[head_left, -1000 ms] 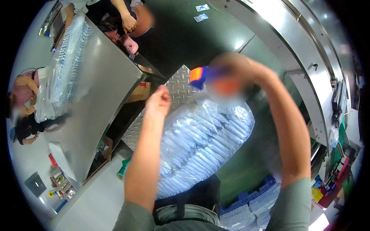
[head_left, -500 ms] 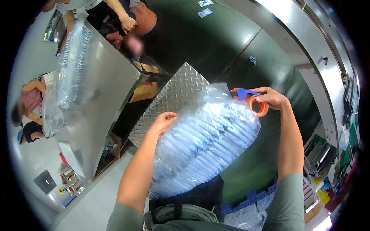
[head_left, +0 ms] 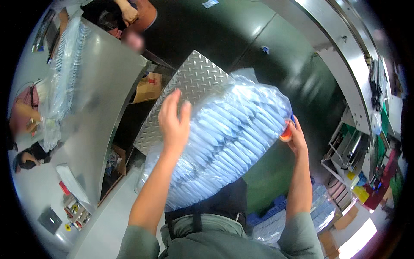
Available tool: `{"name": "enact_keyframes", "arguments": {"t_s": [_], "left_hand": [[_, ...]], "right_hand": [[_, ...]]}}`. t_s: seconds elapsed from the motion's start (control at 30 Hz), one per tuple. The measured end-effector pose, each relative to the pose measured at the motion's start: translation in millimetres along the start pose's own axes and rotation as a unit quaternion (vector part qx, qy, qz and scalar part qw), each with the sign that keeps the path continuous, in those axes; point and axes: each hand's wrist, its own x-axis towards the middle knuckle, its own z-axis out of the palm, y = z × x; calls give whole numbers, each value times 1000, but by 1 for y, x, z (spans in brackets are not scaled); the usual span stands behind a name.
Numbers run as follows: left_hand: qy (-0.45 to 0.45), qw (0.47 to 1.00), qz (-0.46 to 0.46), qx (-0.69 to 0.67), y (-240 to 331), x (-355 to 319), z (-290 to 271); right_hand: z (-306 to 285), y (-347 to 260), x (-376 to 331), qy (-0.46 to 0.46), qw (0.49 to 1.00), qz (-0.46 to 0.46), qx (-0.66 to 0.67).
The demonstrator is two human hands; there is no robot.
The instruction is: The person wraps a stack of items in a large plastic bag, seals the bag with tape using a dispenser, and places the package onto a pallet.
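Note:
A big clear plastic bag (head_left: 228,138) full of stacked pale blue flat packs is held up in front of my chest. My left hand (head_left: 174,123) lies flat on the bag's near left side, fingers spread upward. At the bag's right end my right hand (head_left: 294,137) grips an orange tape dispenser (head_left: 286,133) and presses it against the plastic. The bag's crumpled top end (head_left: 243,77) points away from me.
A steel table (head_left: 103,95) runs along the left, with another long bag of packs (head_left: 64,64) on it and other people at its far and left sides. A diamond-plate sheet (head_left: 189,82) lies behind the bag. More packs sit in blue crates (head_left: 280,216) at lower right.
The right hand with the tape dispenser has come down from above the bag's top to its right end. The left hand has slid up onto the bag's side, and the bag has tilted.

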Motion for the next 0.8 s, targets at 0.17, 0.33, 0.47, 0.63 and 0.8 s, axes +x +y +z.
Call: {"name": "enact_keyframes", "arguments": {"t_s": [0.17,0.33,0.47,0.63,0.8], "left_hand": [[-231,943,237,39,95,-86,5],[-258,928,211,168,79,-94,66],[-222,924,214,225,68,-92,75],[-210,930,218,207,65,-89,67],[-161,963,197,-83,52,-133,9]], "right_hand": [[49,-23,29,-94,994,-34,-46],[89,-45,55,-131,987,-48,-82],[55,-6,17,-94,989,-84,-81],[9,142,-128,34,991,-44,-123],[106,267,-274,72,986,126,84]]}}
